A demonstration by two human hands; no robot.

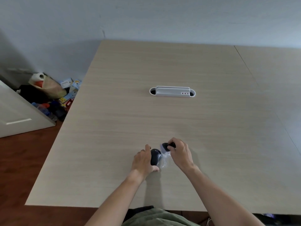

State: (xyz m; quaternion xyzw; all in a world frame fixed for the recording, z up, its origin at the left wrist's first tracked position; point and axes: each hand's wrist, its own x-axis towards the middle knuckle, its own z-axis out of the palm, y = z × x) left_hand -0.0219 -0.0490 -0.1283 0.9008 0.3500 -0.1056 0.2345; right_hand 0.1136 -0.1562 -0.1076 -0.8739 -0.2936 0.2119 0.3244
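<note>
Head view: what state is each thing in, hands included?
left hand: grips the black mouse
black mouse: on or just above the table
right hand: pinches the small black part
small black part: held beside the mouse's far end
clear wrap: crumpled, between the hands
white cable box: set in the table, flap seemingly raised
</note>
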